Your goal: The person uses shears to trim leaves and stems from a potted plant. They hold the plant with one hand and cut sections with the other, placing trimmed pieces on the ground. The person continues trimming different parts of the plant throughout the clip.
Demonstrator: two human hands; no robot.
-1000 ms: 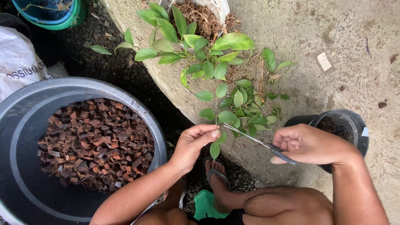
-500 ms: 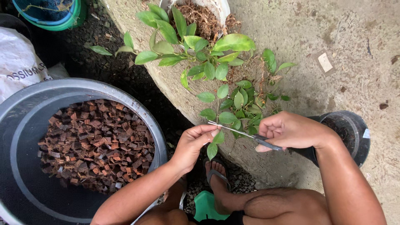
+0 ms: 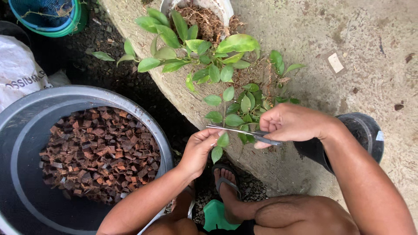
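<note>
A: What's underfoot?
B: Rough concrete floor [image 3: 370, 39] beside dark gravel [image 3: 130, 87], outdoors.
A: The hands?
B: Right hand [image 3: 296, 124] is closed on scissors [image 3: 244, 132], blades nearly together at a stem. Left hand [image 3: 201, 148] pinches the leafy cutting [image 3: 222, 141].
A: Packages?
B: A white printed sack [image 3: 21, 74] lies far left, above the grey tub [image 3: 26, 113] of bark chips.

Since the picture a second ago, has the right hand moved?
Yes. The right hand, holding the scissors, has shifted left, away from the black pot at the right and toward the left hand at the vine's lower leaves.
</note>
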